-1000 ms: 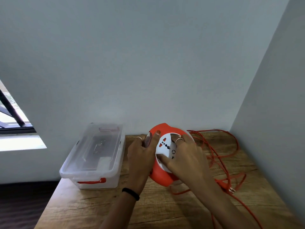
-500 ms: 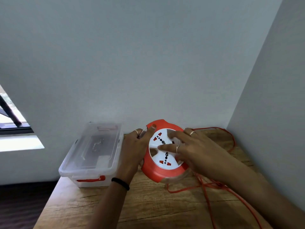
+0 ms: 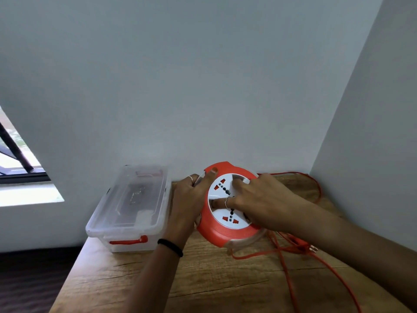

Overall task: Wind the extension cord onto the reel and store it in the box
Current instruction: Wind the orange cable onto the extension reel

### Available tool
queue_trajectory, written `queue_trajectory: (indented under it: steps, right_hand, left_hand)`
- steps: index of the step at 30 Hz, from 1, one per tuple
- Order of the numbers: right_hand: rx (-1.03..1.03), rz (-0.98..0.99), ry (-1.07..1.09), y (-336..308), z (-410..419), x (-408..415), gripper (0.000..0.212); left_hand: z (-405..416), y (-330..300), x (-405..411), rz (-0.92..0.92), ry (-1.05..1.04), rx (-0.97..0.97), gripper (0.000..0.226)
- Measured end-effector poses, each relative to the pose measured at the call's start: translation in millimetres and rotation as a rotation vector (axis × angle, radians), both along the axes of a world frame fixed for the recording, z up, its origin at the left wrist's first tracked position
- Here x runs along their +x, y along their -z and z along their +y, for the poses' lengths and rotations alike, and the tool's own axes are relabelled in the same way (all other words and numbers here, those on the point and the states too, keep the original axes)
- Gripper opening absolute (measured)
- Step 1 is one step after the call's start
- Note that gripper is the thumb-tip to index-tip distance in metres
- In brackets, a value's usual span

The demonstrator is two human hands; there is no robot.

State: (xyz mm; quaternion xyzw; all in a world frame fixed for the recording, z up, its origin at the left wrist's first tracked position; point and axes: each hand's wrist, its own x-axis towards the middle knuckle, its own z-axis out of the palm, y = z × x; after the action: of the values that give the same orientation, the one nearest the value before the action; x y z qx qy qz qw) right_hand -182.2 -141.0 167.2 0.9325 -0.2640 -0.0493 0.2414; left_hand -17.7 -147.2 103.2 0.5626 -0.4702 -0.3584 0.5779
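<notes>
An orange cord reel (image 3: 216, 233) with a white socket face (image 3: 222, 207) stands tilted on the wooden table (image 3: 214, 281) by the back wall. My left hand (image 3: 189, 204) grips the reel's left rim, thumb on the orange housing. My right hand (image 3: 261, 204) lies over the white face with fingers hooked into its recesses. Loose orange cord (image 3: 291, 251) trails from the reel's lower right across the table, its plug (image 3: 309, 248) lying to the right. A clear plastic box (image 3: 128, 213) with its lid on and orange latch sits left of the reel.
Walls close in behind and on the right, forming a corner. More cord loops (image 3: 316, 186) lie in that corner. A window (image 3: 15, 159) opens at far left. The table's left edge drops to a dark floor (image 3: 31, 281).
My right hand has swung round the white face, turning it, so the sockets sit at a new angle. Less loose cord lies by the reel. The left hand keeps its grip.
</notes>
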Motion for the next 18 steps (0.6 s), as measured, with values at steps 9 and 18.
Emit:
queue_trajectory:
  steps: [9,18]
  right_hand:
    - [0.029,-0.108,0.142,5,5,10,0.053]
    - [0.066,-0.564,0.484,25,13,23,0.06]
  left_hand:
    - [2,-7,-1,-0.108,-0.026,-0.126,0.07]
    - [5,7,-13,-0.039,-0.206,-0.109,0.078]
